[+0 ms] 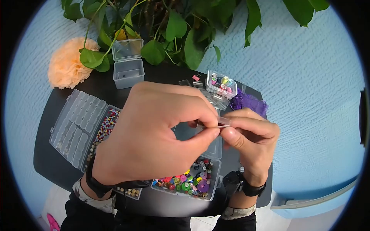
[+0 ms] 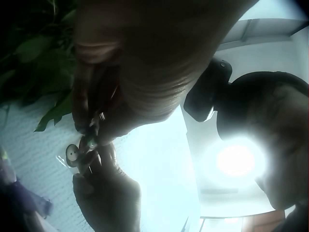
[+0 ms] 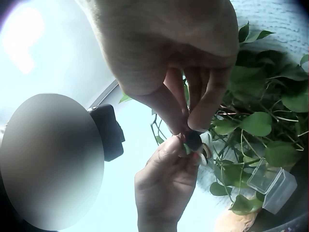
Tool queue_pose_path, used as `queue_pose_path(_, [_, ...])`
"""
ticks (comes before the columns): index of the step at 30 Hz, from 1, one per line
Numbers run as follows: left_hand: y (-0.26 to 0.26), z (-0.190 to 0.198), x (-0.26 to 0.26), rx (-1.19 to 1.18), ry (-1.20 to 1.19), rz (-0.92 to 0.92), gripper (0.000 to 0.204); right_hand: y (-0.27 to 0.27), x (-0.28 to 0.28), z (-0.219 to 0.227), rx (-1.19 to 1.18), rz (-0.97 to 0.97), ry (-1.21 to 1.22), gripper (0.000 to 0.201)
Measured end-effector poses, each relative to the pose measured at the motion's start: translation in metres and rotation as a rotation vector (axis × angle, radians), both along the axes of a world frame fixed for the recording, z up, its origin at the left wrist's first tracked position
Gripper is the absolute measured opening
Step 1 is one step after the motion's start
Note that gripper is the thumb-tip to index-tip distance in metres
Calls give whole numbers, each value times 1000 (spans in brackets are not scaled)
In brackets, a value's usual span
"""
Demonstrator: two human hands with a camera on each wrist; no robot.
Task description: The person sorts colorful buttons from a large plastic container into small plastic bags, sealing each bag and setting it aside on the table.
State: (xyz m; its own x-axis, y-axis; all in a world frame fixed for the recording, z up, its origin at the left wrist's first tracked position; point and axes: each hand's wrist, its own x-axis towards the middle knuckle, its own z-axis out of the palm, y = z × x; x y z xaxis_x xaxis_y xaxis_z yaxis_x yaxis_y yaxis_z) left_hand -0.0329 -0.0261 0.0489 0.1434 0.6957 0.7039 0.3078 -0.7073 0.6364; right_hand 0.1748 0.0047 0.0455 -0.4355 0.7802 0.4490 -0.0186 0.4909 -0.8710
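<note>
In the head view my left hand (image 1: 150,131) and right hand (image 1: 256,140) meet over the table, thumbs and index fingers pinching a small clear plastic packet (image 1: 224,121). Something dark red shows through it. The left wrist view has a pale two-hole button (image 2: 72,152) at the packet, beside the fingertips. From the right wrist a dark round piece (image 3: 193,140) and a bit of green appear between both hands' fingers. Much of the packet is hidden behind the fingers. Below the hands stands an open clear box (image 1: 216,169) of colourful buttons (image 1: 186,186).
A compartment case (image 1: 71,129) with small beads (image 1: 107,125) lies at left. Farther back are a lidded clear box (image 1: 128,79), a box of thread spools (image 1: 221,88), purple mesh (image 1: 250,103) and a pink clip (image 1: 196,77). A peach paper flower (image 1: 69,63) and leafy plant (image 1: 175,25) border the table.
</note>
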Motion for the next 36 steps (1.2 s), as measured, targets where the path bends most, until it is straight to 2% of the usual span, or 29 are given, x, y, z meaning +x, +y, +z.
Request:
queue_pose_path(3, [-2,1,-3,22,30,-21,10,-6,-3,2,-27,-27,-21,17])
queue_pose_path(9, [0,0,-2,-94,-70,-46,10,-7,-5,0,-15,-49,72,16])
queue_pose_path(12, [3,-1,-2,21,-84,-93,10,-7,-3,0,-18,-45,71,17])
queue_pose_path(14, [0,1,-5,-8,-35,-102,11,-5,0,1,51,2,-37,17])
queue_pose_path(17, [-4,1,-4,-26,20,-56,11,-6,-2,1,67,-5,-42,17])
queue_pose_path(24, [-5,2,-5,-32,44,-89,13,-8,-7,-2,58,4,30,16])
queue_pose_path(29, [-4,-1,-3,-17,52,-74,15,-10,-12,-3,159,-54,36,14])
queue_pose_path(36, [-6,0,0,23,47,-43,14,-11,-11,-1,109,-56,73,14])
